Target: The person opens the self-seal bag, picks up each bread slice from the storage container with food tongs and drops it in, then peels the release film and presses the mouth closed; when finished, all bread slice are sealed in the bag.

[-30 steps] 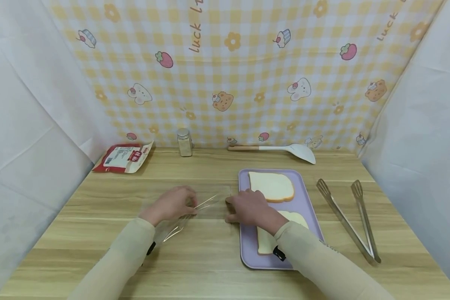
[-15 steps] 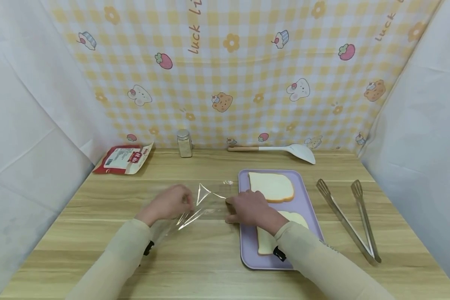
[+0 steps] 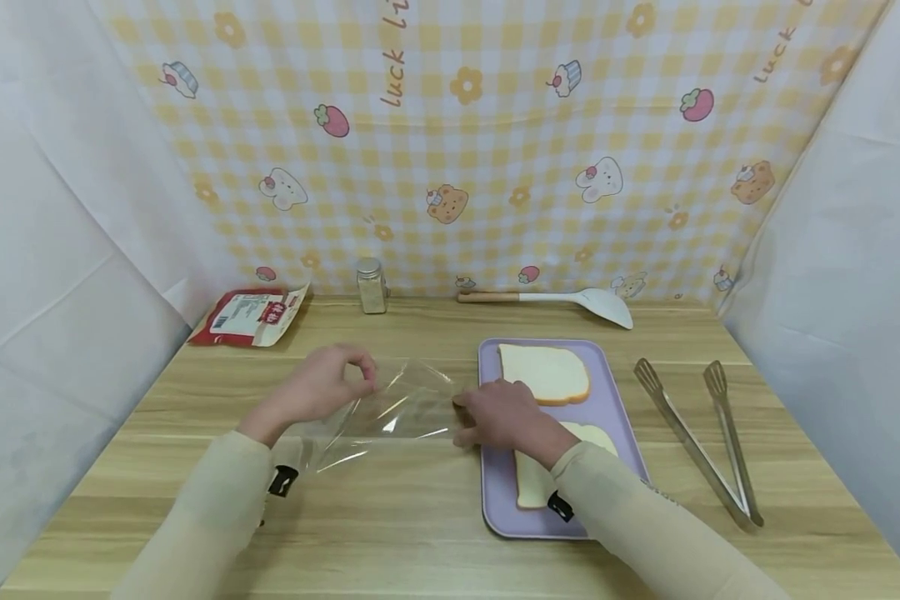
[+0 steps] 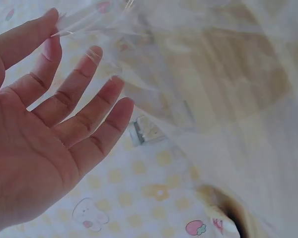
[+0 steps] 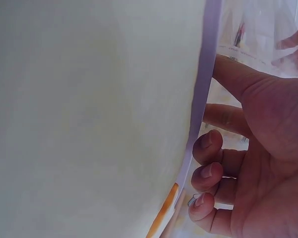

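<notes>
A clear plastic bag (image 3: 401, 421) stretches above the wooden table between my hands, glints running along its creases. My left hand (image 3: 317, 387) pinches its left edge between thumb and index finger, the other fingers loosely spread in the left wrist view. At the other end, my right hand (image 3: 504, 414) reaches over the purple tray (image 3: 618, 400), its thumb and index finger (image 5: 223, 116) straight and apart at the bag's right edge. The other fingers are bent without holding anything. Two bread slices (image 3: 546, 372) lie on the tray, the nearer slice (image 3: 528, 487) partly hidden by the right forearm.
Metal tongs (image 3: 735, 483) lie spread to the right of the tray. Along the back are a white spatula (image 3: 603, 306) with a wooden handle, a glass shaker jar (image 3: 372, 289) and a red-and-white food packet (image 3: 247, 317). A checked cloth (image 3: 465, 142) hangs behind.
My left hand has moved left and slightly back, lifting and spreading the bag wider. The right hand stays at the tray's left edge.
</notes>
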Demonstrator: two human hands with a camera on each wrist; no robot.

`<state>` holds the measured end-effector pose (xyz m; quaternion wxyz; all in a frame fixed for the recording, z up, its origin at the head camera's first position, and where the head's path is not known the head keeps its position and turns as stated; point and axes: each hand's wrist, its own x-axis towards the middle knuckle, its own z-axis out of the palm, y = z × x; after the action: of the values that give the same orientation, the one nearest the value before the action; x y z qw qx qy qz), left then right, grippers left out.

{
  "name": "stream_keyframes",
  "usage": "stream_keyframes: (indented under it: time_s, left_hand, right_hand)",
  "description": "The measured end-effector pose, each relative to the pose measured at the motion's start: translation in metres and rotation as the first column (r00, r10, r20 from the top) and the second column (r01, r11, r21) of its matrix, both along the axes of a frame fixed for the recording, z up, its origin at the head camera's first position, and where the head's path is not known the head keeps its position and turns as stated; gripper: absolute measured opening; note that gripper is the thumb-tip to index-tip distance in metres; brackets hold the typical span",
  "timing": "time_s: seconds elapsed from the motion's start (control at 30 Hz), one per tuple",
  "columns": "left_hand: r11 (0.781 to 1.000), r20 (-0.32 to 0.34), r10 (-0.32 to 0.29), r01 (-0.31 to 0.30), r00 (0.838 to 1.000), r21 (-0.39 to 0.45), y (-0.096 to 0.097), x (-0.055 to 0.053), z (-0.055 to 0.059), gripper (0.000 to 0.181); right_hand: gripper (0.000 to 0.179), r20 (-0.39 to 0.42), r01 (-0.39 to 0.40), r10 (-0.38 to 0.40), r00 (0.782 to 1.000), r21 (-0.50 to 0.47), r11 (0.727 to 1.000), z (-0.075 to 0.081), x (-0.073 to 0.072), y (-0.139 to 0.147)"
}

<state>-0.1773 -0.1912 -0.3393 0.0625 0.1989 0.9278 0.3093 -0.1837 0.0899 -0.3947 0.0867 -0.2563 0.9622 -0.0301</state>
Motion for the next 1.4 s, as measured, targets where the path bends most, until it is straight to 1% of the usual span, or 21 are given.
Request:
stream_keyframes:
  time_s: [0.1,0.27,0.47,0.5,0.57,0.7,0.83,0.93,1.17,1.4]
  left_hand:
    - [0.999,-0.011,0.004,-0.004,1.0,0.032,-0.004,0.002,0.007,0.009]
    - [1.0,-0.032,0.004,-0.004,0.999,-0.003,-0.005,0.006,0.017,0.01]
    - [0.999,-0.054,0.006,-0.008,0.999,-0.032,-0.002,0.009,0.02,0.011]
    - [1.0,-0.048,0.009,-0.01,0.999,-0.027,-0.001,0.009,0.02,0.011]
    - [0.999,-0.039,0.015,-0.016,0.999,-0.03,0.001,0.009,0.018,0.012]
    - [0.999,-0.005,0.005,-0.005,1.0,-0.047,0.004,0.009,0.012,0.013]
    - [0.998,-0.021,-0.008,0.006,1.0,-0.068,0.007,0.009,0.005,0.014]
    - [0.998,-0.033,-0.004,0.002,0.999,-0.064,0.008,0.01,0.001,0.013]
    - [0.998,-0.013,-0.01,0.009,1.0,-0.065,0.008,0.013,0.0,0.006]
    - [0.998,-0.005,0.012,-0.012,1.0,-0.056,0.007,0.014,-0.004,0.005]
  right_hand:
    - [0.039,-0.007,-0.007,0.007,1.0,-0.004,1.0,0.0,-0.001,0.001]
    - [0.035,-0.023,-0.011,0.011,1.0,0.012,1.0,0.0,0.0,0.001]
    - [0.053,-0.003,0.002,-0.002,1.0,0.014,1.0,0.0,0.001,0.002]
    - [0.055,-0.002,0.004,-0.004,1.0,0.013,1.0,0.001,0.001,0.003]
    - [0.058,-0.001,0.011,-0.011,1.0,0.011,1.0,0.001,0.001,0.003]
    - [0.06,-0.004,0.015,-0.015,1.0,0.013,1.0,0.001,0.002,0.004]
    - [0.061,-0.012,0.004,-0.004,1.0,0.02,1.0,0.0,0.001,0.003]
    - [0.061,-0.015,-0.003,0.003,1.0,0.022,1.0,-0.002,0.001,0.003]
    - [0.061,-0.001,-0.001,0.001,1.0,0.033,0.999,-0.003,0.0,0.002]
    - [0.063,0.007,0.0,0.0,1.0,0.037,0.999,-0.002,0.0,0.002]
